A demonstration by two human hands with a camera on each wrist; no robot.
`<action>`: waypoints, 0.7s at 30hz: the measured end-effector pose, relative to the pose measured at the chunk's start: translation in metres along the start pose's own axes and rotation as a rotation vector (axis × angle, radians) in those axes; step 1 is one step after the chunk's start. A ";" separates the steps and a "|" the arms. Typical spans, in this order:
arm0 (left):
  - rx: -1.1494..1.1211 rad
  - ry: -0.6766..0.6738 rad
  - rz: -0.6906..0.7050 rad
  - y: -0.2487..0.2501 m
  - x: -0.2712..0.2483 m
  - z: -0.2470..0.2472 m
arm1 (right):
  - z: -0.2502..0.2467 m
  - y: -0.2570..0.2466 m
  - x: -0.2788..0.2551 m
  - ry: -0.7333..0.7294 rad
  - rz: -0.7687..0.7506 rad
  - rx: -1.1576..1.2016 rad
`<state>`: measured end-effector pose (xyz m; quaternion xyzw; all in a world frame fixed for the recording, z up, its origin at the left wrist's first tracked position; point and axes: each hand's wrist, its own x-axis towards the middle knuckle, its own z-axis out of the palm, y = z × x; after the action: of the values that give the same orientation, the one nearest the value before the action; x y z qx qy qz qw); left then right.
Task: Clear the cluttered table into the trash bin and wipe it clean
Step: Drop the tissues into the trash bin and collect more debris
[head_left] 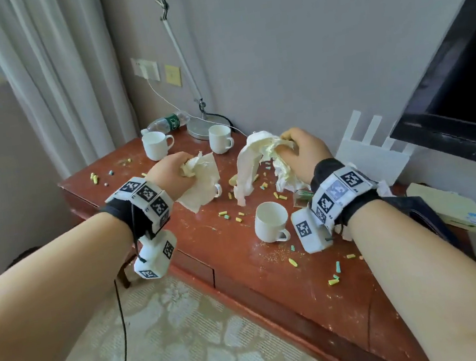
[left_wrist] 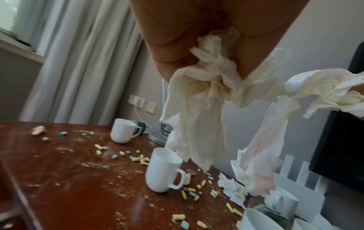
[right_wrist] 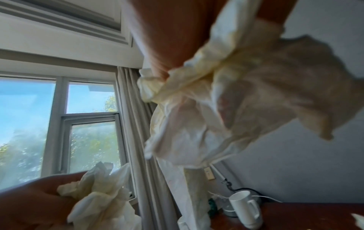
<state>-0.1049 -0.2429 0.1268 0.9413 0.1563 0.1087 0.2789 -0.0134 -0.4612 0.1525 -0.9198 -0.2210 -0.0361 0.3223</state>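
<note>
My left hand (head_left: 174,173) grips a crumpled, yellow-stained tissue (head_left: 201,182) (left_wrist: 199,109) above the brown table (head_left: 227,247), its tail hanging down. To the right, my right hand (head_left: 296,152) clutches a bigger wad of stained tissues (head_left: 258,159) (right_wrist: 226,101), one long strip dangling toward the tabletop. Both wads hang in the air, apart from each other. In the right wrist view the left hand's tissue (right_wrist: 100,194) shows at lower left. Several yellow and blue candy bits (head_left: 261,186) (left_wrist: 189,191) and crumbs lie scattered on the table.
Three white mugs (head_left: 156,145) (head_left: 219,139) (head_left: 270,221) stand on the table, with a lying water bottle (head_left: 168,123) and a lamp base (head_left: 206,127) at the back. A crumpled tissue (left_wrist: 232,185) lies near the wall. A dark TV (head_left: 465,86) hangs at right; a notepad (head_left: 446,205) lies beneath.
</note>
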 end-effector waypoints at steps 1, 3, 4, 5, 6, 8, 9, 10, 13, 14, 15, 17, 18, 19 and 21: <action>-0.006 0.015 -0.008 -0.015 -0.006 -0.013 | 0.011 -0.017 -0.001 -0.011 -0.024 0.001; -0.005 0.046 -0.029 -0.048 -0.019 -0.039 | 0.037 -0.054 -0.003 -0.036 -0.063 0.015; -0.004 0.060 -0.039 -0.066 -0.026 -0.054 | 0.051 -0.073 -0.003 -0.048 -0.081 0.022; -0.004 0.075 -0.055 -0.084 -0.034 -0.069 | 0.066 -0.093 -0.004 -0.063 -0.098 0.028; -0.005 0.086 -0.079 -0.104 -0.041 -0.083 | 0.082 -0.112 -0.005 -0.083 -0.110 0.032; -0.007 0.102 -0.122 -0.144 -0.058 -0.110 | 0.116 -0.151 -0.008 -0.132 -0.130 0.052; -0.010 0.114 -0.140 -0.164 -0.066 -0.123 | 0.132 -0.169 -0.009 -0.154 -0.141 0.066; -0.012 0.128 -0.160 -0.183 -0.074 -0.136 | 0.149 -0.187 -0.010 -0.174 -0.158 0.078; -0.003 0.163 -0.236 -0.237 -0.099 -0.170 | 0.195 -0.235 -0.013 -0.232 -0.206 0.091; 0.003 0.173 -0.267 -0.254 -0.107 -0.180 | 0.209 -0.250 -0.014 -0.256 -0.222 0.092; 0.010 0.184 -0.298 -0.269 -0.114 -0.190 | 0.222 -0.264 -0.015 -0.280 -0.238 0.096; 0.019 0.196 -0.357 -0.297 -0.124 -0.206 | 0.246 -0.289 -0.013 -0.331 -0.261 0.115; 0.021 0.203 -0.378 -0.309 -0.127 -0.213 | 0.257 -0.301 -0.011 -0.355 -0.273 0.124; 0.019 0.218 -0.392 -0.320 -0.128 -0.218 | 0.267 -0.311 -0.009 -0.375 -0.286 0.128; 0.005 0.253 -0.424 -0.340 -0.128 -0.228 | 0.287 -0.330 -0.002 -0.414 -0.312 0.138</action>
<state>-0.3699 0.0940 0.1087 0.8670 0.3845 0.1645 0.2711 -0.1790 -0.0578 0.1160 -0.8383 -0.4233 0.1185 0.3226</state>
